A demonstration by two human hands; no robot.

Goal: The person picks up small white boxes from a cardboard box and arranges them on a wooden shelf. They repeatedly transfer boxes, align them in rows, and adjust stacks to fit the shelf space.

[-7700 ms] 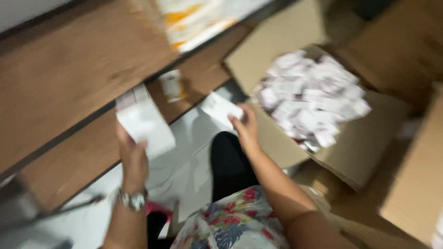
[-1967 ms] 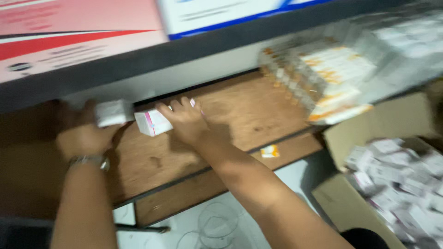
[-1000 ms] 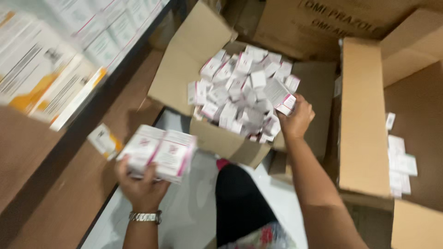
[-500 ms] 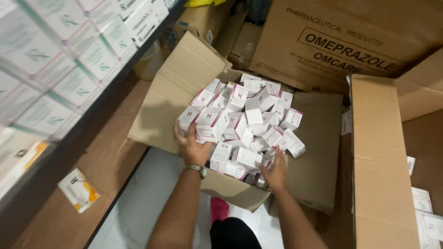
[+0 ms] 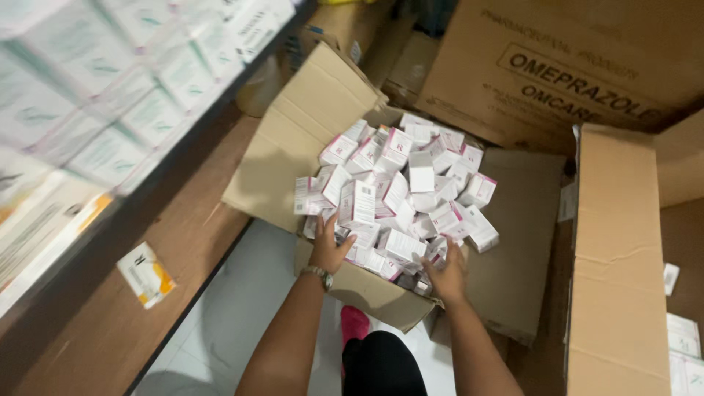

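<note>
Cardboard carton [image 5: 330,110] brims with small boxes [image 5: 411,198]; left hand [image 5: 330,246] and right hand [image 5: 446,273] apparently grip some at its near edge.

Both bare forearms reach forward and slightly inward, roughly parallel. The left hand [image 5: 328,246], a metal watch at its wrist, has its back up and its fingers spread. The right hand [image 5: 446,273] is palm-down, its fingers curled downward.

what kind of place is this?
Likely a pharmacy stockroom or medicine store. An open carton is heaped with small white-and-pink boxes, both hands, left and right, are in the pile, shelves hold stacked packs, and a large printed shipping carton stands behind.
</note>
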